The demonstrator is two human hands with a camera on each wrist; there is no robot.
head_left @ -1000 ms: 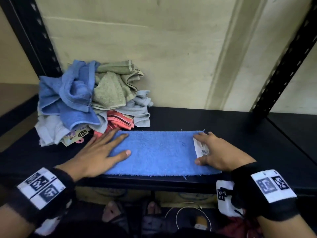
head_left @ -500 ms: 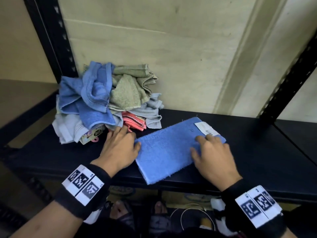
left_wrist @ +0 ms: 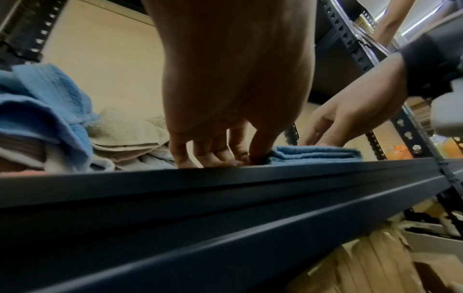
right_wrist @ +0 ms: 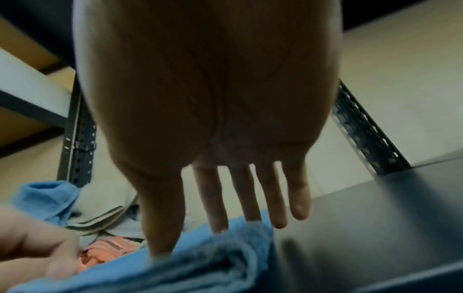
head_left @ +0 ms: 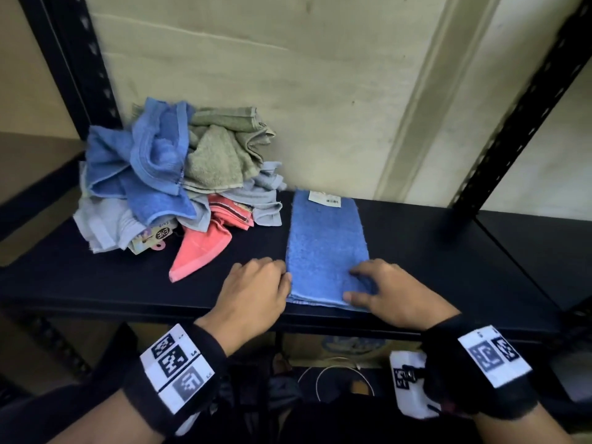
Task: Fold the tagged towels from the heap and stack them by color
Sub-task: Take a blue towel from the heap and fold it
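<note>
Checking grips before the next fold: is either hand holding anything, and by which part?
The left hand grips the folded blue towel at its near left corner. The right hand only presses its near right.

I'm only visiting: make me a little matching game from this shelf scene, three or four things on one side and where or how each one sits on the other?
Things:
1. folded blue towel
2. pink towel
3. green towel
4. white tag

Places or states:
A. on top of the heap, near the wall
B. flat on the shelf between both hands
C. at the far end of the folded towel
D. spilling from the heap's front onto the shelf

Pairs: 1-B, 2-D, 3-A, 4-C
</note>
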